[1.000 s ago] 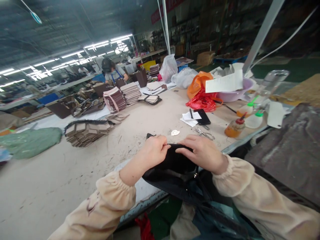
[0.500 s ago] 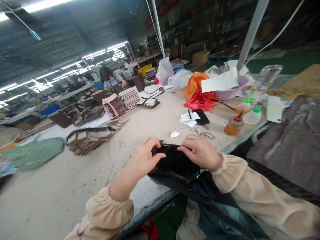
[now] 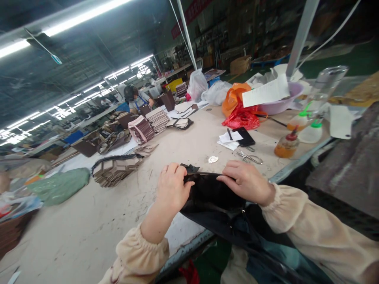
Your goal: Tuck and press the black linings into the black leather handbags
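Note:
A black leather bag piece (image 3: 209, 195) lies over the near edge of the worktable (image 3: 89, 221) and hangs down toward my lap. My left hand (image 3: 173, 187) pinches its upper left edge, thumb on top and fingers curled under. My right hand (image 3: 244, 181) grips the upper right edge, fingers folded over the rim. Both arms wear beige sleeves. The lower part of the black piece is hidden below the table edge.
Scissors (image 3: 250, 157), a black phone (image 3: 244, 137) on white paper, and glue bottles (image 3: 286, 144) lie to the right. Red and orange plastic bags (image 3: 241, 110) and a purple basin (image 3: 278, 104) stand behind. Stacks of brown leather pieces (image 3: 114, 171) sit left; another person (image 3: 134, 96) works far off.
My left hand has shifted its pinch along the black piece's top edge, and both hands hold it slightly more to the right in view. The camera has tilted a little.

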Demonstrator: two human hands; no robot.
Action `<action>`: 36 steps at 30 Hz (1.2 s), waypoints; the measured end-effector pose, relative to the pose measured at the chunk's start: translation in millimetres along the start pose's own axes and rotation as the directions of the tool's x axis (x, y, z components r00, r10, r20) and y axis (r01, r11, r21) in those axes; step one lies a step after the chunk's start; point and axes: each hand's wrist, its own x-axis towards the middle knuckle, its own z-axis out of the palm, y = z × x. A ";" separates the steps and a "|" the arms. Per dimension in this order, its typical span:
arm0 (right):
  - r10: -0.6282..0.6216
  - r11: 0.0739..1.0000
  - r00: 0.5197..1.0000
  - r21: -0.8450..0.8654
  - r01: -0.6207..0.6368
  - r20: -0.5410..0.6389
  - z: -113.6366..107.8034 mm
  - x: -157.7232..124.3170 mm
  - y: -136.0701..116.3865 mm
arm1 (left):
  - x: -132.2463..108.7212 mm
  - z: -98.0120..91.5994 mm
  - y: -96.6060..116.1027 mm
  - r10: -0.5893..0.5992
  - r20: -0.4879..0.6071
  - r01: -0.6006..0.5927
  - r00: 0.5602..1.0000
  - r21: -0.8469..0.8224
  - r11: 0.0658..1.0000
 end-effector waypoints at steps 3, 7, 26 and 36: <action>0.008 1.000 1.000 -0.003 -0.008 0.006 1.1 -0.8 -2.0 | -5.6 0.9 -3.2 -0.003 -0.003 0.003 1.000 0.021 1.000; 0.011 1.000 1.000 -0.001 -0.011 0.003 3.1 -0.6 -3.5 | -5.1 5.3 -7.3 0.038 -0.016 -0.039 0.999 -0.050 0.998; 0.036 0.998 0.999 -0.047 -0.035 0.015 2.5 3.3 -2.3 | 8.9 22.3 -16.5 -0.051 0.054 0.070 0.997 -0.463 0.884; 0.028 0.999 1.000 -0.028 -0.028 0.000 2.2 3.2 -2.8 | 12.7 25.0 -15.6 -0.064 0.064 0.086 0.996 -0.473 0.877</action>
